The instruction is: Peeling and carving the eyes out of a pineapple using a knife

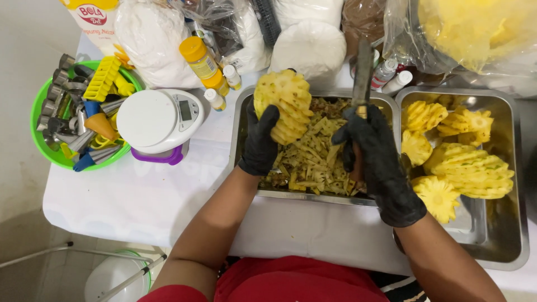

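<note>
i see my left hand (260, 142) in a black glove, fingers wrapped shut around a peeled pineapple (284, 105) with spiral grooves cut in it, held upright over the left steel tray (241, 120) just above centre frame. my right hand (376, 154), also black-gloved, is closed on the handle of a knife (362, 75), blade pointing up toward the top of the frame, over the same tray's right side. that tray is full of peel scraps (316, 156). right of it, touching side by side, a second steel tray (503, 235) holds several finished peeled pineapples (470, 168). left of centre a white kitchen scale (155, 118) with a purple base sits on the white tabletop (123, 196). far left a green bowl (42, 142) is packed with metal piping nozzles and yellow plastic cutters. along the top edge: white bags of powder (151, 42), an orange-capped yellow bottle (202, 62), small white bottles (215, 99), a clear bag of yellow fruit (475, 28) upper right. red shirt (291, 279) at bottom centre.
</note>
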